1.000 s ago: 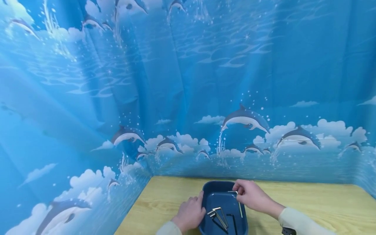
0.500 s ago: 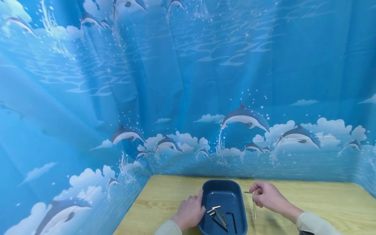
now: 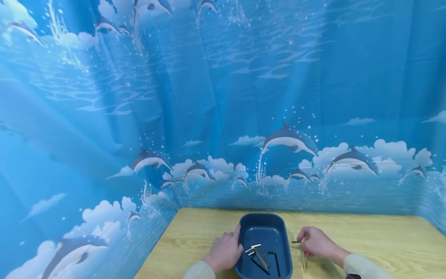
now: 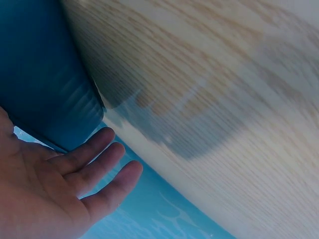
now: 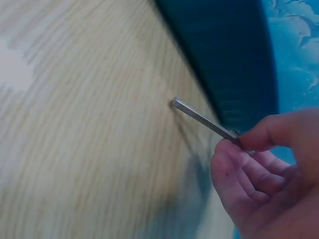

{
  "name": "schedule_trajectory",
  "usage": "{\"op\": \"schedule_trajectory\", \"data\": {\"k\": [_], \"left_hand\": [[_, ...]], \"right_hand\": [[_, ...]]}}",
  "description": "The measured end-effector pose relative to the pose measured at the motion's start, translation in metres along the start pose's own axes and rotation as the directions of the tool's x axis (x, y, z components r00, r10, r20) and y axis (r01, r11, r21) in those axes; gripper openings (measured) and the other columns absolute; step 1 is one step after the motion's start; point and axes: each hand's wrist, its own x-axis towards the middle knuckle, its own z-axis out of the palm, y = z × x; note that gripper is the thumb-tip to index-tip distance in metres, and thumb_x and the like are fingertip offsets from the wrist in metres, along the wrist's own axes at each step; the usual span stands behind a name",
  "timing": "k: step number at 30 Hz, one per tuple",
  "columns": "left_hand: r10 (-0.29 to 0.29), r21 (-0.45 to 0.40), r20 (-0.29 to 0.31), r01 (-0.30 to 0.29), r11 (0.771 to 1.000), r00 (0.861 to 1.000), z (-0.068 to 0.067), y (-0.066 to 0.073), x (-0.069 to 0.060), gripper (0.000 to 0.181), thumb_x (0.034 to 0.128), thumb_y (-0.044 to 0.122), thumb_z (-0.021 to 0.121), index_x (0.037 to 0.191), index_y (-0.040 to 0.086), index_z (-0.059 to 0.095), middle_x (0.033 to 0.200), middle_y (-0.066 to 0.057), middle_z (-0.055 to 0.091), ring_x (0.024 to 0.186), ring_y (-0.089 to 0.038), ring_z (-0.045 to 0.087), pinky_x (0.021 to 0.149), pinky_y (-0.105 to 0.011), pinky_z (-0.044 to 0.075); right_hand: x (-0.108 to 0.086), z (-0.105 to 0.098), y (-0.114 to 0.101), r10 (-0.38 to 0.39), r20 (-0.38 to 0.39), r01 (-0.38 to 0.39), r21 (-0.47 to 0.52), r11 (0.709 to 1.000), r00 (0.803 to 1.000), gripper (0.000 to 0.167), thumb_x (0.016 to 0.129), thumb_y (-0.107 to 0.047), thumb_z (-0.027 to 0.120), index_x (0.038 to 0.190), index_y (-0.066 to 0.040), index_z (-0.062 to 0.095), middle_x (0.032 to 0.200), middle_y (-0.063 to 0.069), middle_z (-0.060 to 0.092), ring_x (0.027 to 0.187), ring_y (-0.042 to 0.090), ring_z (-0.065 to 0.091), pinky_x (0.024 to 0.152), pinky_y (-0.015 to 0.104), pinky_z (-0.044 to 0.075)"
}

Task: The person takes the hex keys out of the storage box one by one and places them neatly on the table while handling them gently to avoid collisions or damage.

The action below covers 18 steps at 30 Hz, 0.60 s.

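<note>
My right hand [image 3: 317, 242] pinches an L-shaped hex key [image 3: 304, 263] just right of a dark blue plastic tray [image 3: 289, 248]. In the right wrist view, thumb and fingertips hold the hex key [image 5: 202, 119], its metal end pointing out low over the table; whether it touches the wood I cannot tell. At the tray's left side my left hand [image 3: 224, 251] holds the rim with thumb and forefinger. The left wrist view shows the left hand's [image 4: 75, 184] other fingers loosely extended beside the tray wall [image 4: 55, 74]. Inside the tray lie several hex keys [image 3: 259, 255], some brassy, and a black hex key [image 3: 277, 263].
The light wood-grain table [image 3: 383, 244] extends to both sides of the tray. A blue dolphin-print curtain [image 3: 223, 116] hangs along the back and left edges of the table.
My right hand has carried the hex key out of the tray to the right, then down toward the table. The left hand stays at the tray rim.
</note>
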Motion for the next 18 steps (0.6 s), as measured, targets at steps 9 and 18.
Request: {"op": "schedule_trajectory", "data": {"k": [9, 18], "left_hand": [[0.002, -0.007, 0.008, -0.002, 1.000, 1.000, -0.002, 0.001, -0.001, 0.058, 0.0985, 0.031, 0.053, 0.151, 0.008, 0.043, 0.122, -0.014, 0.068, 0.109, -0.029, 0.065, 0.085, -0.050, 0.054], [-0.038, -0.037, 0.057, 0.040, 0.999, 0.998, -0.001, 0.000, 0.003, 0.059, 0.0996, 0.033, 0.051, 0.153, 0.010, 0.041, 0.126, -0.013, 0.066, 0.114, -0.030, 0.063, 0.090, -0.053, 0.052]], "right_hand": [[0.005, 0.011, 0.003, 0.050, -0.031, -0.052, -0.065, 0.997, 0.998, 0.015, 0.072, 0.009, 0.055, 0.085, 0.003, 0.061, 0.063, 0.009, 0.058, 0.050, 0.017, 0.057, 0.047, 0.032, 0.051], [0.009, 0.017, 0.001, 0.103, -0.105, -0.122, -0.192, 0.974, 0.989, 0.010, 0.079, 0.006, 0.062, 0.079, -0.004, 0.064, 0.062, 0.007, 0.059, 0.049, 0.017, 0.056, 0.047, 0.030, 0.050]]}}
